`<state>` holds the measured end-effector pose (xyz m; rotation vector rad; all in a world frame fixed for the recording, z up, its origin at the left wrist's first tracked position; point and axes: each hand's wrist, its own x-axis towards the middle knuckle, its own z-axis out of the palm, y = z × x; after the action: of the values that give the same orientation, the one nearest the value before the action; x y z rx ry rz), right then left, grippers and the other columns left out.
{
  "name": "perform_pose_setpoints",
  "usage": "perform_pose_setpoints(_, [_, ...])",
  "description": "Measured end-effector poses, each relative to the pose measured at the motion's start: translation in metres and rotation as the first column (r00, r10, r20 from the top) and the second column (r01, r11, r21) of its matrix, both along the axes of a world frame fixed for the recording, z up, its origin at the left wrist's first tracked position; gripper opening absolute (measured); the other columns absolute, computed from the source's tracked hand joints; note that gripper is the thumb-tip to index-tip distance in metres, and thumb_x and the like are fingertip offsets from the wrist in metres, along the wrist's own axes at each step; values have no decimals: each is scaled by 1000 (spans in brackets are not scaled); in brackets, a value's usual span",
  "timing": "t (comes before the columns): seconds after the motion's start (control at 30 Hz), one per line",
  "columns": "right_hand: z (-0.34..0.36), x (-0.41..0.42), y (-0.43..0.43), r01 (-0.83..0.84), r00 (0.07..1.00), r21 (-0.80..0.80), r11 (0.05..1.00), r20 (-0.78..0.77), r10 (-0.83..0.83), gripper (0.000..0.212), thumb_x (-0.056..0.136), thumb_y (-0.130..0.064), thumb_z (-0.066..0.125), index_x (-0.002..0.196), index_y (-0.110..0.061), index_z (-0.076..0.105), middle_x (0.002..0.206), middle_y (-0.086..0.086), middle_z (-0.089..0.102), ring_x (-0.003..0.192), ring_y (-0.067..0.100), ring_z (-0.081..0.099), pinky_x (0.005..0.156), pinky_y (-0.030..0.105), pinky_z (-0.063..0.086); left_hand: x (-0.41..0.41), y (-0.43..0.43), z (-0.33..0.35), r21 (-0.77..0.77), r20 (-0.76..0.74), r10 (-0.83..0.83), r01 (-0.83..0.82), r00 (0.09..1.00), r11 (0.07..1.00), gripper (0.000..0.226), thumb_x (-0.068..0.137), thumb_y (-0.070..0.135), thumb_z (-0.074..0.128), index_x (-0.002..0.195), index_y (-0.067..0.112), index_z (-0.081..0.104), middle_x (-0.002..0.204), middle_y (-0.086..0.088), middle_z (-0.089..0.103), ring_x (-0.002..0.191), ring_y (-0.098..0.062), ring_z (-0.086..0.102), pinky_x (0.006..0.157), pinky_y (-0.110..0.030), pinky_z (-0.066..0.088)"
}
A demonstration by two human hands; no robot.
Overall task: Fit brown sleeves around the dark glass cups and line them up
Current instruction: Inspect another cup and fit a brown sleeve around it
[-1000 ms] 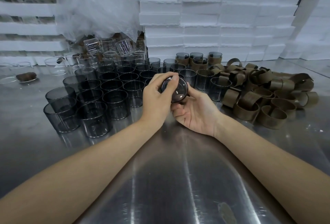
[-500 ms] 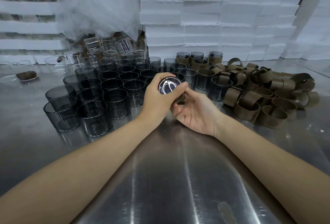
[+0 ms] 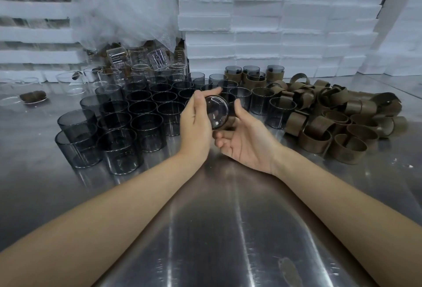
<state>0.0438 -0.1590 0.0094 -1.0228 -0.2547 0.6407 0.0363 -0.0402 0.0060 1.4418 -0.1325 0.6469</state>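
While left hand (image 3: pixel 196 124) grips the cup (image 3: pixel 216 112), right hand (image 3: pixel 247 141) lies palm-up, fingers (image 3: pixel 225 143) relaxed

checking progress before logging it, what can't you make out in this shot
Head view:
Held cup: its side, and any sleeve on it, hidden by the left hand and its own base.
Clear glasses at the back: partly behind plastic sheet.
Brown lump, far left: too small to identify.

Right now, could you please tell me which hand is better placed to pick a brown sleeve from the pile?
The right hand: it lies open, palm up, nearer the sleeve pile, while the left hand grips a dark glass cup.
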Motion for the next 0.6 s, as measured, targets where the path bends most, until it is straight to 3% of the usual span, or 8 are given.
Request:
perform_pose_setpoints(0.1, [-1, 0, 0, 80, 981, -8, 997, 180, -77, 42, 80, -32, 73, 106, -14, 46, 75, 4, 58, 66, 17, 59, 58, 22, 51, 2, 8, -1, 107, 61, -14, 7, 998, 994, 36, 108, 21, 26, 132, 13, 51, 137, -4, 58, 128, -8, 52, 107, -19, 39])
perform_pose_setpoints(0.17, [-4, 1, 1, 222, 931, -92, 971, 315, -183, 45, 80, -14, 77, 109, -16, 42, 77, 4, 61, 68, 18, 61, 60, 24, 51, 2, 10, -2, 142, 60, -58, 49, 996, 989, 37, 107, 17, 30, 141, 8, 44, 144, -4, 52, 133, -7, 47, 109, -15, 35])
perform_pose_setpoints(0.3, [-7, 6, -3, 586, 701, -201, 785, 612, -367, 45, 78, 0, 77, 97, -17, 40, 84, 17, 66, 63, 23, 64, 55, 31, 52, -4, 4, -2, 269, 134, -64, 26, 989, 963, 41, 103, -2, 33, 143, 5, 44, 148, -2, 45, 139, -10, 40, 115, -22, 30])
perform_pose_setpoints(0.37, [-8, 8, -6, 691, 591, -215, 690, 717, -369, 44, 75, -2, 77, 92, -16, 40, 82, 14, 67, 68, 27, 64, 63, 45, 53, -8, 1, -3, 496, 275, -95, -56, 957, 867, 44, 98, -8, 38, 141, 2, 45, 149, -3, 41, 143, -16, 34, 120, -28, 23])
perform_pose_setpoints(0.4, [-9, 9, -7, 718, 554, -220, 660, 755, -351, 40, 74, -7, 76, 93, -14, 41, 79, 8, 66, 70, 25, 62, 68, 49, 53, -10, -1, -3, 631, 322, -134, -107, 937, 769, 44, 98, -5, 41, 141, 1, 45, 150, -5, 41, 145, -18, 31, 122, -33, 20])
perform_pose_setpoints(0.47, [-11, 8, -7, 758, 494, -235, 609, 816, -299, 36, 75, -19, 68, 100, -11, 44, 80, 0, 64, 72, 24, 61, 72, 46, 53, -12, -6, -5, 808, 354, -144, -225, 924, 544, 46, 99, 12, 42, 143, 2, 43, 153, -9, 39, 147, -21, 26, 123, -39, 15])
perform_pose_setpoints(0.5, [-12, 7, -8, 774, 469, -243, 585, 841, -271, 33, 77, -21, 65, 100, -12, 44, 81, 1, 64, 73, 26, 61, 70, 44, 52, -13, -7, -4, 838, 352, -108, -262, 930, 479, 50, 99, 19, 39, 146, 2, 40, 155, -9, 35, 148, -20, 24, 123, -38, 15])
perform_pose_setpoints(0.6, [-12, 5, -9, 790, 411, -250, 560, 894, -179, 22, 81, -13, 61, 90, -13, 40, 72, 8, 61, 60, 19, 52, 57, 29, 45, -15, -7, -3, 832, 281, 59, -274, 958, 482, 58, 101, 27, 35, 153, 6, 22, 162, -7, 19, 149, -15, 16, 120, -31, 22])
